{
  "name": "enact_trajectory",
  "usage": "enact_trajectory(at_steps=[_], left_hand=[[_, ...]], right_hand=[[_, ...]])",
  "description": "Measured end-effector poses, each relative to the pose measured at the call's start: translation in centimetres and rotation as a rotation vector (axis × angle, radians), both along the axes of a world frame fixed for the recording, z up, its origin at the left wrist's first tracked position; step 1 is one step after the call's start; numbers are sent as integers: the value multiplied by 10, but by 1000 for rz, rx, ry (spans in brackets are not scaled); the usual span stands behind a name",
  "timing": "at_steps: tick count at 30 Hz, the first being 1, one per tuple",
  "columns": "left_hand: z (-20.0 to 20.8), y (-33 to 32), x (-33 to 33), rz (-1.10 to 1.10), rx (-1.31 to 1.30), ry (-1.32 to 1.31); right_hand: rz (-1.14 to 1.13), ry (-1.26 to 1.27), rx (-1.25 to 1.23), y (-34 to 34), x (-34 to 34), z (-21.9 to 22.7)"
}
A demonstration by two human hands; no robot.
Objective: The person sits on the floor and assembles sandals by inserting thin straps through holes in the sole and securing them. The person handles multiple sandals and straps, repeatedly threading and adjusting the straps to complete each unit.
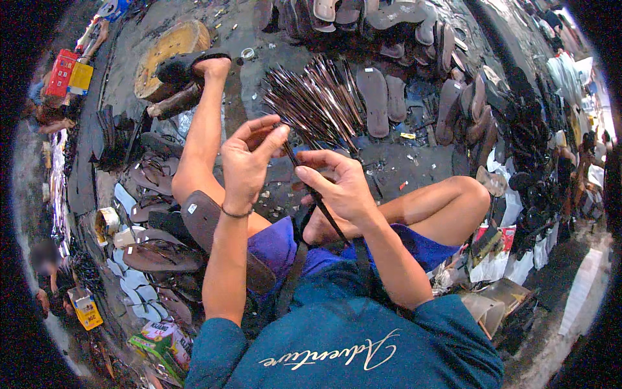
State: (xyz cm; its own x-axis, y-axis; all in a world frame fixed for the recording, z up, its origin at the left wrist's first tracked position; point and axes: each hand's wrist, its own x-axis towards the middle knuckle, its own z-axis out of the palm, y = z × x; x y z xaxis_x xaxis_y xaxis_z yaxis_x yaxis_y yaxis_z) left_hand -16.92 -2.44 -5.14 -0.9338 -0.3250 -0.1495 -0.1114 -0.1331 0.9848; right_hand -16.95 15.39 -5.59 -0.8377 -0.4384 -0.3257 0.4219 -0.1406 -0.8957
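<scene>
My left hand (247, 159) pinches the upper end of a thin black strap (332, 221) between thumb and fingertips. A little lower, my right hand (340, 181) grips the same strap, which slants down past my wrist toward my lap. Just beyond both hands lies a fanned pile of dark, shiny straps (317, 100) on the ground. A brown shoe sole (202, 220) rests on my left thigh. Its lower part is partly hidden by my left forearm.
Soles are heaped at the top (389, 23), with a long flat sole (372, 104) beside the strap pile. A round wooden block (172, 55) stands at upper left, my sandalled foot against it. Assembled sandals (162, 256) crowd the left; a green box (159, 343) sits lower left.
</scene>
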Motion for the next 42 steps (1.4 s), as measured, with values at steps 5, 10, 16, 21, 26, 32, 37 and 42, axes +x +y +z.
enact_trajectory(at_steps=[5,10,16,21,26,32,37,42], left_hand=[[14,19,21,36,-145,41],[31,25,47,75,-390,53],[35,-20,104,308,-749,8],[-12,-80,179,322,-782,-490],[38,-30,167,425,-334,-217],[61,4,148,410,-307,-70],[56,18,148,328,-278,-40],[47,20,154,214,-312,-7]], right_hand=[[-133,478,274,-17,0,-1],[-188,769,375,-21,5,20],[-17,505,230,-12,16,17],[77,294,51,-28,28,37],[219,358,155,-40,32,40],[278,528,204,-50,33,53],[359,647,445,-25,25,66],[284,728,442,-21,27,61]])
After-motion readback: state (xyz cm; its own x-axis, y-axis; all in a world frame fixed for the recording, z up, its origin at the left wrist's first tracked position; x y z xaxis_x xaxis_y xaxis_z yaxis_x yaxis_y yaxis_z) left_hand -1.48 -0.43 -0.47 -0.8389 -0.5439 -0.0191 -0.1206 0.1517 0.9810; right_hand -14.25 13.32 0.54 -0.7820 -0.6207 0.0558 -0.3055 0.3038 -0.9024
